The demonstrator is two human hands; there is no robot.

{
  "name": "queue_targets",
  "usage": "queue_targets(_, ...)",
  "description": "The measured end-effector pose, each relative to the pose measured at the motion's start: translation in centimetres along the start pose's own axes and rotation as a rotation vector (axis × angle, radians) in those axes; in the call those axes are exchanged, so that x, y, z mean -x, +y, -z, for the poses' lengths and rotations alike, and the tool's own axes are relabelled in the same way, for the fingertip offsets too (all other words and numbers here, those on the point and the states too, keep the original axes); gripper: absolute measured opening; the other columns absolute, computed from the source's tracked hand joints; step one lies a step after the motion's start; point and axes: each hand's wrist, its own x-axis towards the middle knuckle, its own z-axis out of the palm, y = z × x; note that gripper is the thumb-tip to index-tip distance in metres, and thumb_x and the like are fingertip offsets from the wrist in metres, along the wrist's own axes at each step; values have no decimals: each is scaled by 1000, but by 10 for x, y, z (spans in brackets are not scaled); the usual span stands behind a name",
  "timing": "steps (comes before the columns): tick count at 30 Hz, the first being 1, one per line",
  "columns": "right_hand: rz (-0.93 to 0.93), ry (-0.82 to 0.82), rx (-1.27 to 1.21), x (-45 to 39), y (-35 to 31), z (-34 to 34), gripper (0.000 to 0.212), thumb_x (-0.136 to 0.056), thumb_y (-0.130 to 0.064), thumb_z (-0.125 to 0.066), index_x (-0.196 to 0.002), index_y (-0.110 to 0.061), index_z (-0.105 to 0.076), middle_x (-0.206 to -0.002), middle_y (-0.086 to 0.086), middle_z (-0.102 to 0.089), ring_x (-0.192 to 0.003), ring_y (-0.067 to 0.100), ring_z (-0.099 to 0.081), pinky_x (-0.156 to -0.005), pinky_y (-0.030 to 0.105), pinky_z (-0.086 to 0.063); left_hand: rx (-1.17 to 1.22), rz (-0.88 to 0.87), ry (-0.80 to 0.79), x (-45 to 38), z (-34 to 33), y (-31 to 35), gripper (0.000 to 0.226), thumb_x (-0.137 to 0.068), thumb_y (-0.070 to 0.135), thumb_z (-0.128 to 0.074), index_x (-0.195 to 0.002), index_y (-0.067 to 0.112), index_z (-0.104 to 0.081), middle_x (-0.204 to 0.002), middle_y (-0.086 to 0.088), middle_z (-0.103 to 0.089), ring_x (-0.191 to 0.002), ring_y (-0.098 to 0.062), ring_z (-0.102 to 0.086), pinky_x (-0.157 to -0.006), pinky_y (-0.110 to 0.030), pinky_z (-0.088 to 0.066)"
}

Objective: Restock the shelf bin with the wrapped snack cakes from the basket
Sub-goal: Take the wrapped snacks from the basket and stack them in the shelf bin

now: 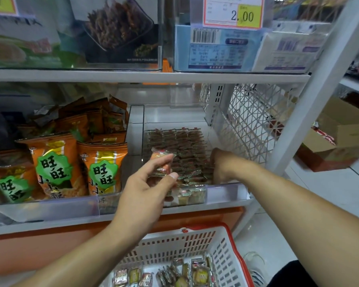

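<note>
Left hand (pixel 147 183) pinches clear-wrapped snack cakes (pixel 161 162) (orange print); right hand (pixel 218 164) grip unclear.

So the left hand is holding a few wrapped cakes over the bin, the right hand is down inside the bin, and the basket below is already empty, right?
Not quite: the basket is not empty. The head view shows wrapped snack cakes lying in its bottom. The rest stands: the left hand holds wrapped cakes over the bin, and the right hand is down inside it.
</note>
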Motion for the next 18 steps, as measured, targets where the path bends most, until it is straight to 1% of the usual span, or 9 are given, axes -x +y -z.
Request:
queue_targets(3,-85,-42,-29,-2,-2,-2,94,-83,-13,-73,-151,7,-11,-125,18,-59,-108,31,-62,-74,30,-51,10,5,-9,0,0,0,40,-94,17,-72,-120,47,-71,-107,22,-72,-85,-3,-74,-62,-5,-51)
queue_targets(5,-112,-58,-28,-5,-4,-4,105,-87,-11,-69,-152,11,11,-136,23,-55,-117,33,-61,-83,30,-54,1,10,-17,0,0,0,41,-94,17,-72,-120,48,-71,-98,27,-74,-86,-4,-74,-63,-5,-51)
queue_targets(7,-112,-61,-45,-6,-5,-5,108,-88,-10,-68,-150,11,18,-136,24,-55,-117,32,-61,-83,30,-54,9,18,-23,0,0,-1,40,-94,18,-72,-118,49,-72,-100,31,-72,-88,-7,-75,-63,-6,-52)
queue_targets(8,-104,-59,-51,-6,-5,-4,108,-88,-10,-68,-149,12,18,-135,24,-56,-115,32,-61,-82,30,-54,34,27,-26,0,0,0,39,-95,17,-71,-117,48,-73,-102,27,-73,-89,-8,-75,-64,-8,-53)
queue_targets(11,-86,-69,-79,-2,-4,-3,103,-87,-9,-68,-154,7,9,-130,20,-60,-114,31,-62,-85,32,-55,160,108,-27,-2,2,5,34,-102,16,-60,-113,42,-77,-105,4,-77,-92,-15,-76,-68,-24,-61)
queue_targets(13,-75,-56,-89,6,-4,0,93,-87,-12,-69,-156,1,-7,-131,17,-60,-115,31,-61,-88,32,-54,313,186,-29,-5,3,8,38,-106,13,-48,-111,35,-80,-113,-8,-75,-94,-23,-77,-72,-35,-63)
queue_targets(14,-50,-15,-55,12,-3,3,86,-88,-14,-69,-155,-2,-16,-132,16,-59,-116,30,-60,-89,32,-54,395,221,-29,-7,4,10,40,-106,12,-44,-111,31,-80,-117,-12,-72,-96,-26,-77,-73,-36,-63)
queue_targets(16,26,178,17,26,-3,10,69,-88,-15,-67,-148,-11,-33,-132,13,-59,-115,29,-62,-90,34,-55,533,273,-28,-9,7,12,43,-105,11,-41,-112,24,-80,-122,-18,-69,-101,-29,-76,-73,-37,-62)
queue_targets(18,157,390,-112,45,-8,15,55,-84,-14,-68,-135,-26,-49,-124,0,-65,-107,21,-66,-89,38,-57,620,293,-28,-10,9,12,44,-105,10,-38,-114,19,-80,-124,-19,-68,-102,-31,-76,-75,-40,-63)
